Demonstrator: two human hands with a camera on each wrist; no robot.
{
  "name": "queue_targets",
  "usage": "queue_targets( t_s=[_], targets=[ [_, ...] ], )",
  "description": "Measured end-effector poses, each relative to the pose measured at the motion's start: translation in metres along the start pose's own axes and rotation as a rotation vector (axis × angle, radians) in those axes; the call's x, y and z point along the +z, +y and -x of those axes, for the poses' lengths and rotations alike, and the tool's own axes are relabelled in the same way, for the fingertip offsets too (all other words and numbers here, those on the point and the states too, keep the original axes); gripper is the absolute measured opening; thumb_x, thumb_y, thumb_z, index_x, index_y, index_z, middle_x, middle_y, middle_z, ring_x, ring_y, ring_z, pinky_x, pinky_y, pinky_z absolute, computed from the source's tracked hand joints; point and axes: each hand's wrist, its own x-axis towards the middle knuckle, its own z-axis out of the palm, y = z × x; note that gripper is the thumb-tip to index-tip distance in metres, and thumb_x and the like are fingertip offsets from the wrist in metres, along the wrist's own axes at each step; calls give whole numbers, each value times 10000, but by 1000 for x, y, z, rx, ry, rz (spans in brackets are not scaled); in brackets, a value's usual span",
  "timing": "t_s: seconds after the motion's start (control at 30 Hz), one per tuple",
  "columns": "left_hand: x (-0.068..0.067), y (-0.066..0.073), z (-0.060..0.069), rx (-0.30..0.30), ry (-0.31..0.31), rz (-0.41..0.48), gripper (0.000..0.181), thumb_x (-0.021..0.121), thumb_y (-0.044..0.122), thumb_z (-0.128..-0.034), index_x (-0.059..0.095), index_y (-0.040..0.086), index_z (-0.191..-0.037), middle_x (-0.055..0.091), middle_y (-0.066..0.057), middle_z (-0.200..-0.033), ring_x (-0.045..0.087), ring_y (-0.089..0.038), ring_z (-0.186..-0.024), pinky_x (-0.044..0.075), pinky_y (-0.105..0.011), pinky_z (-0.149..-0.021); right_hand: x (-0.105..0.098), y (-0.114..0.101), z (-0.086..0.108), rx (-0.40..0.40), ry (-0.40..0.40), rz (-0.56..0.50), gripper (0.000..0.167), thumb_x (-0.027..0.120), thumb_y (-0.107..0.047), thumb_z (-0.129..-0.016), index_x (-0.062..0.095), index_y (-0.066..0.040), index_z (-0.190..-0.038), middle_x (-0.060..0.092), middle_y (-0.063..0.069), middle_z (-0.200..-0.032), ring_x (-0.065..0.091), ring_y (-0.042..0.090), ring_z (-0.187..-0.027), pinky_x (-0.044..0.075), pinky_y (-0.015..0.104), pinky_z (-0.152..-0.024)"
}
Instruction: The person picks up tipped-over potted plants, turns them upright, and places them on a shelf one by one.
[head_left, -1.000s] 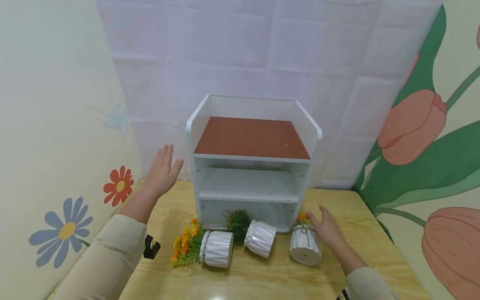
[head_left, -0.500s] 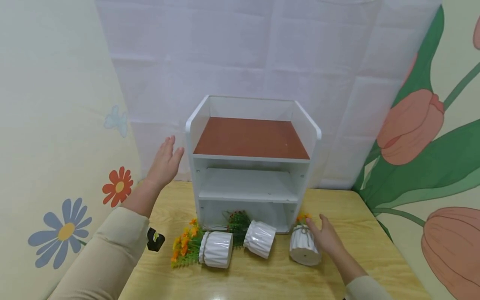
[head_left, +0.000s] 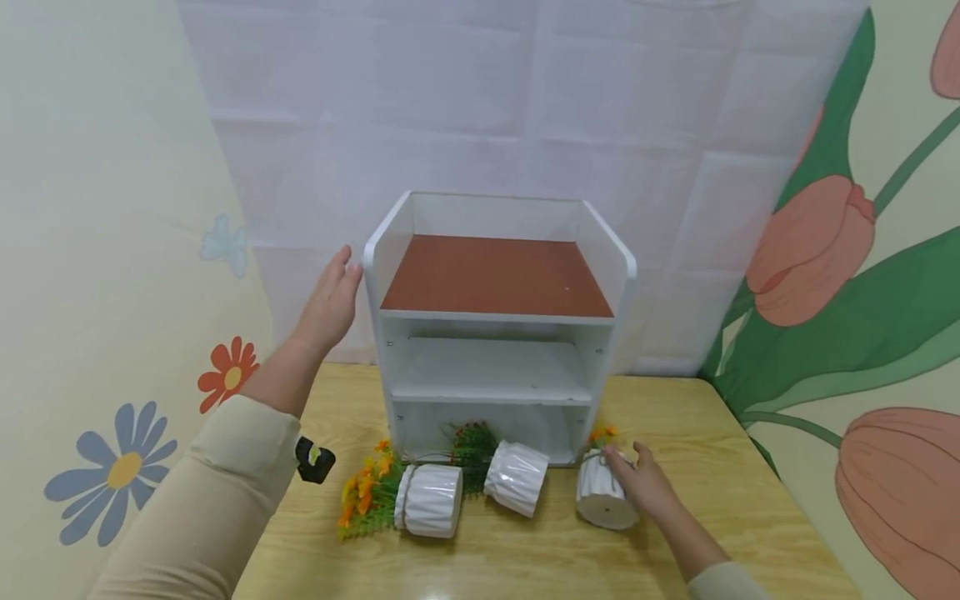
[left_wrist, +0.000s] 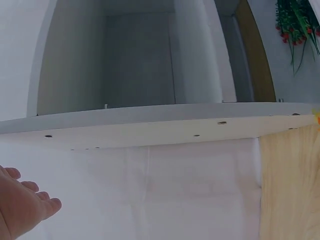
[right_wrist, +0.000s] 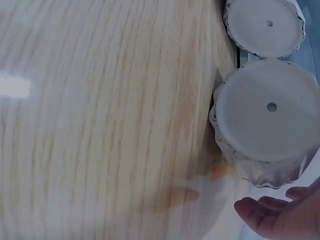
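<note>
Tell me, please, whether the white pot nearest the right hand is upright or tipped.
Tipped: the pot lies sideways on the table, its holed base visible.

Flower-painted walls [head_left: 105,183], creased pale sheet [head_left: 495,100], wood-grain table [head_left: 517,554]

In the head view, flowerpots [head_left: 517,479] toward six o'clock shine like ceramic on a glossy wood-grain tabletop [head_left: 495,567]; flowers [head_left: 366,492] at seven look plastic. The shelving unit [head_left: 491,367] is smooth, its top panel [head_left: 495,275] matt; the backdrop [head_left: 465,100] at twelve, creased cloth.
</note>
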Motion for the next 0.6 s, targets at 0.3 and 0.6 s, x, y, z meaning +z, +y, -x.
queue_targets(
  t_s=[0.3,0.6],
  targets=[
    [-1,17,-6,-80,-10,69,683,151,515,-1035,4,144,-1589,32,-95,-1663,23,-351,-1525,59,-640,-1186,9,-1,7,-15,40,-22,911,445,-558,-966,166,144,-1475,285,465,-1435,324,595,-1328,318,648,-1084],
    [1,29,-16,-115,-22,119,709,145,564,-1020,-22,175,-1589,65,-124,-1657,93,-382,-1513,107,-667,-1169,12,-4,10,10,9,-31,976,486,-598,-934,135,119,-1495,259,452,-1457,302,599,-1339,317,666,-1074]
  ],
)
